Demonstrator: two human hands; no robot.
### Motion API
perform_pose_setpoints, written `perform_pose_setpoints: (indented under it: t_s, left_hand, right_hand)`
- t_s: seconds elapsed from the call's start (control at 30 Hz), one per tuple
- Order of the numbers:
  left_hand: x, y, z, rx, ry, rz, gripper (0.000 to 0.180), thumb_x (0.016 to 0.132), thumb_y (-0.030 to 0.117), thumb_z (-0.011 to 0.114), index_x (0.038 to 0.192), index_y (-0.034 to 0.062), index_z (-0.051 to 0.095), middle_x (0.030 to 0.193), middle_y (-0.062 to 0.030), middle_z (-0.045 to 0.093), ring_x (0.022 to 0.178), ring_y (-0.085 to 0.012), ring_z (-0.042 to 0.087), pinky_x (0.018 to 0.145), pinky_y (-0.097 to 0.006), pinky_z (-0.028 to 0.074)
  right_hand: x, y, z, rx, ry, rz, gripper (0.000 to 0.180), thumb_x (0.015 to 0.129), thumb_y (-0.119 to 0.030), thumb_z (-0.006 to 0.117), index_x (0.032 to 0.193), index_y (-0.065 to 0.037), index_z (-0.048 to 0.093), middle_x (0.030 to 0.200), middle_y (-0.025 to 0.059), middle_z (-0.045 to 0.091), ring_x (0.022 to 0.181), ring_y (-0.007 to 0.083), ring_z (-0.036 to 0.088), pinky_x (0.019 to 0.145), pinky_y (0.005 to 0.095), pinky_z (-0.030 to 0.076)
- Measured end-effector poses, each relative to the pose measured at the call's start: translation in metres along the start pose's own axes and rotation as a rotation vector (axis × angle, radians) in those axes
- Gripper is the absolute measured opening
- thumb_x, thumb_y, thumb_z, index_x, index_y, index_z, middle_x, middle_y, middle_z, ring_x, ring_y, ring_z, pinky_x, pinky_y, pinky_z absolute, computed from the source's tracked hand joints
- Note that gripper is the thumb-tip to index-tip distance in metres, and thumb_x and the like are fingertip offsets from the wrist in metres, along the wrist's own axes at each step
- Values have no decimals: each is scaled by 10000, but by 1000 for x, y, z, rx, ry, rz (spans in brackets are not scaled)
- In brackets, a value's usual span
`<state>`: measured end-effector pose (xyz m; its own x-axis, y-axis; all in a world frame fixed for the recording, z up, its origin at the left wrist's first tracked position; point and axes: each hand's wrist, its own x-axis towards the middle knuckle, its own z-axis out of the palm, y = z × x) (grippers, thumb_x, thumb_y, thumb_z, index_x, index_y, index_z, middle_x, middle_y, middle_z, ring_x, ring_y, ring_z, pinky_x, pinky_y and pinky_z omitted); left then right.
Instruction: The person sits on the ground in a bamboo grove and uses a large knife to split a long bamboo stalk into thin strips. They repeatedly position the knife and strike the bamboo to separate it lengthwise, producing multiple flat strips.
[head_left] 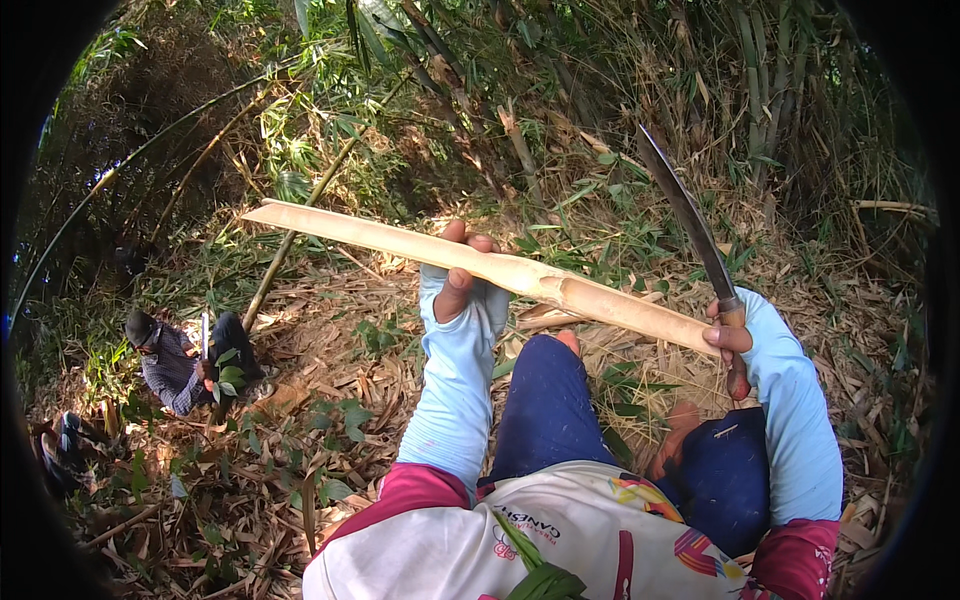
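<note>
A long pale split bamboo slat [470,258] was gripped mid-length by the closed left hand [462,272], its near end by the right hand [730,335] closed on a dark long-bladed knife [690,225], raised; trimming seemingly underway, a controlled downward cut being called for.

Bamboo strip [480,262]: pale split wood, matt, smooth along the cut face, fibrous and a bit ragged at the edges. Knife blade [688,218]: dark metal, dull, no shine, looks worn. Knife handle [736,345]: brown wood, matt. Sleeves [455,385] on both forearms: light blue stretch cloth, smooth, matt. Trousers [545,405]: dark blue woven cloth, matt. Shirt [480,545]: white synthetic cloth with a slight sheen, printed colour patches, magenta upper arms. Ground [330,330]: dry bamboo leaves and husks, papery, rough, straw-coloured. Far side: green bamboo stems [300,215], smooth, slightly glossy. Person at left [170,365]: checked cloth shirt, dark cloth cap.
</note>
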<state>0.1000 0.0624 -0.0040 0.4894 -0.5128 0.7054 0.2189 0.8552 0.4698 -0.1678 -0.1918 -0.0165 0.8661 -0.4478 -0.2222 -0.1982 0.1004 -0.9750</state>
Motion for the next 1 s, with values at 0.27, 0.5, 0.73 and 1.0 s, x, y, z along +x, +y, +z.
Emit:
perform_pose_setpoints:
  t_s: [0.27, 0.5, 0.73, 1.0]
  left_hand:
    - [4, -6, 6, -33, -52, 22, 368, 885, 186, 740, 1213, 130, 582, 1097, -39, 626, 1067, -198, 578, 992, -436, 515]
    - [3, -7, 6, 2, -31, 46, 332, 888, 206, 740, 1154, 124, 560, 1075, -32, 615, 1053, -186, 580, 988, -428, 519]
    - [2, -13, 13, 22, 58, 75, 436, 904, 244, 723, 1263, 79, 538, 1087, -74, 645, 1053, -207, 612, 954, -390, 549]
    - [-13, -39, 19, 64, 225, 23, 570, 902, 260, 719, 1368, 27, 489, 1165, -127, 673, 1057, -238, 657, 939, -394, 564]
  right_hand:
    - [-3, 0, -3, -67, 42, 0, 405, 713, -152, 816, 1006, -49, 556, 737, 17, 565, 586, 109, 532, 520, 258, 450]
    - [-2, 3, -2, -77, 104, -42, 417, 710, -156, 817, 1014, -47, 552, 739, 19, 555, 582, 111, 525, 519, 265, 451]
    - [1, 10, -3, -61, 75, -26, 452, 707, -171, 820, 1037, -40, 540, 750, 28, 547, 590, 115, 525, 518, 270, 450]
    - [-1, 10, 7, -17, 106, -7, 472, 712, -184, 829, 1052, -49, 529, 749, 26, 548, 599, 121, 534, 529, 273, 458]
